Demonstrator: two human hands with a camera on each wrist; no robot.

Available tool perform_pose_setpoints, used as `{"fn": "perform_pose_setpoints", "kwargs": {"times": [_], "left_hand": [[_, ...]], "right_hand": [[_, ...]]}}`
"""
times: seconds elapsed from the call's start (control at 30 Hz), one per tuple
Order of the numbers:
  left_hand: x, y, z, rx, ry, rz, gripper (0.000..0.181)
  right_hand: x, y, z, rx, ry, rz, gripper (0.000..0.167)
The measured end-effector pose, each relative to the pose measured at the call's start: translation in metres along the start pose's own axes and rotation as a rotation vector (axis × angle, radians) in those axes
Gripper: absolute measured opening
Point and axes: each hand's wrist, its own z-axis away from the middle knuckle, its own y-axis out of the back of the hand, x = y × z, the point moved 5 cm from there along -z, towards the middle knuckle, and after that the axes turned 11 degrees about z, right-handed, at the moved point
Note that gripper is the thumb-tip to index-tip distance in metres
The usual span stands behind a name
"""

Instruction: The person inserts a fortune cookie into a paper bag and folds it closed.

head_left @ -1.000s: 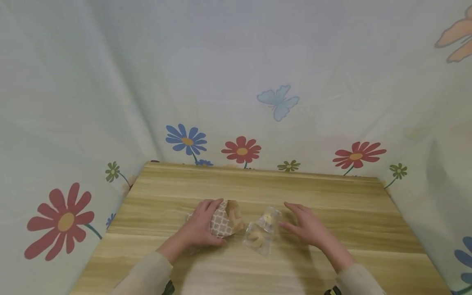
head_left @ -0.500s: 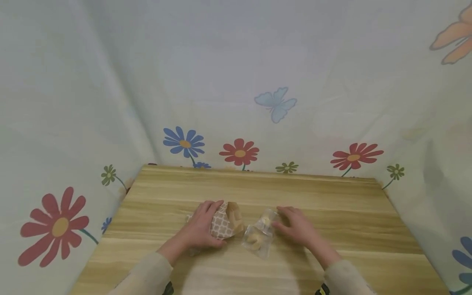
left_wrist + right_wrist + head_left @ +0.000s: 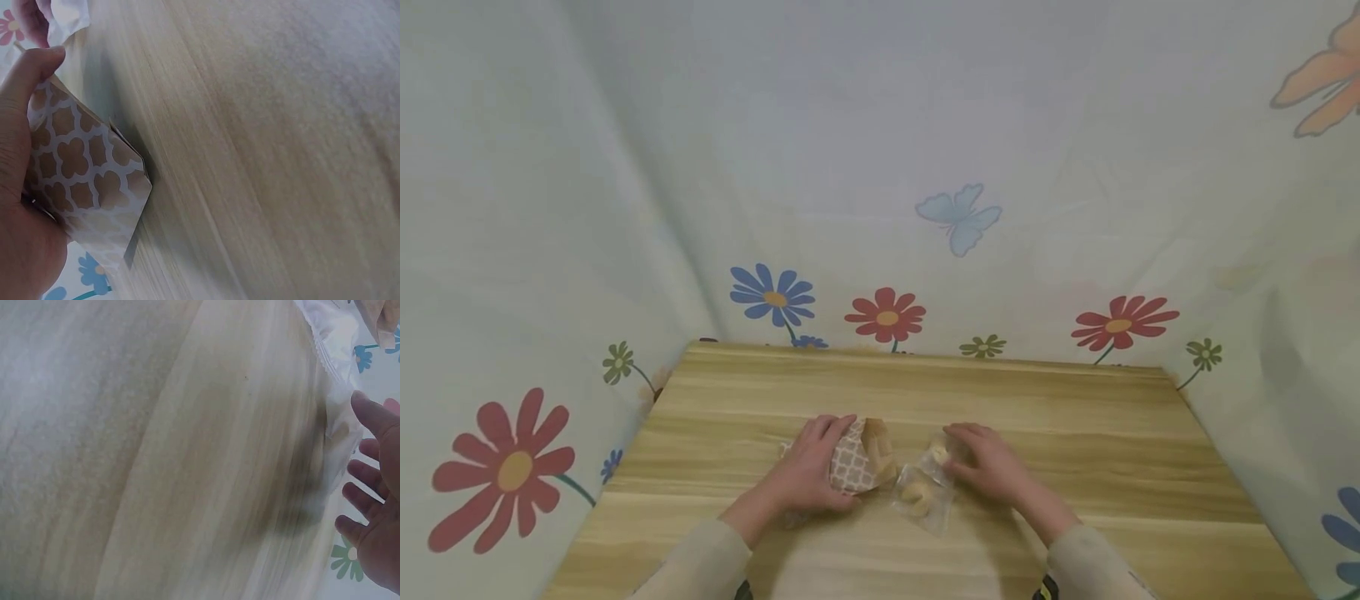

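A brown paper bag [image 3: 852, 461] with a white lattice print lies on its side, its mouth facing right. My left hand [image 3: 808, 468] grips it from the left, thumb near, fingers over the far side; the left wrist view shows the bag [image 3: 81, 162] against the palm [image 3: 25, 187]. Right of the mouth are two clear packets with pale, curled pieces inside, a nearer one [image 3: 921, 497] and a farther one [image 3: 939, 452]. My right hand [image 3: 992, 468] is at the farther packet's right edge, fingers spread and slightly bent; in the right wrist view its thumb [image 3: 369, 415] meets clear film [image 3: 340, 419].
Something clear and partly hidden lies under and left of my left hand. The wooden table [image 3: 1075, 433] ends at a back edge against a pale curtain [image 3: 850, 167] printed with flowers and butterflies, which also hangs along the left and right sides.
My right hand has moved left, from beside the packets to the farther one, and that packet sits slightly farther left. My left hand keeps its grip on the bag. The head view has shifted slightly.
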Motion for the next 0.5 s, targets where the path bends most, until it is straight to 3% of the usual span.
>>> {"fn": "perform_pose_setpoints", "kwargs": {"times": [0.2,0.5], "left_hand": [[-0.0011,0.0005,0.0024,0.001,0.007,-0.021,0.125],[-0.0024,0.0035,0.0048,0.009,-0.001,-0.032,0.125]], "right_hand": [[-0.0011,-0.0025,-0.0016,0.008,0.045,0.019,0.057],[0.0032,-0.0005,-0.0076,-0.078,0.084,-0.02,0.051]]}}
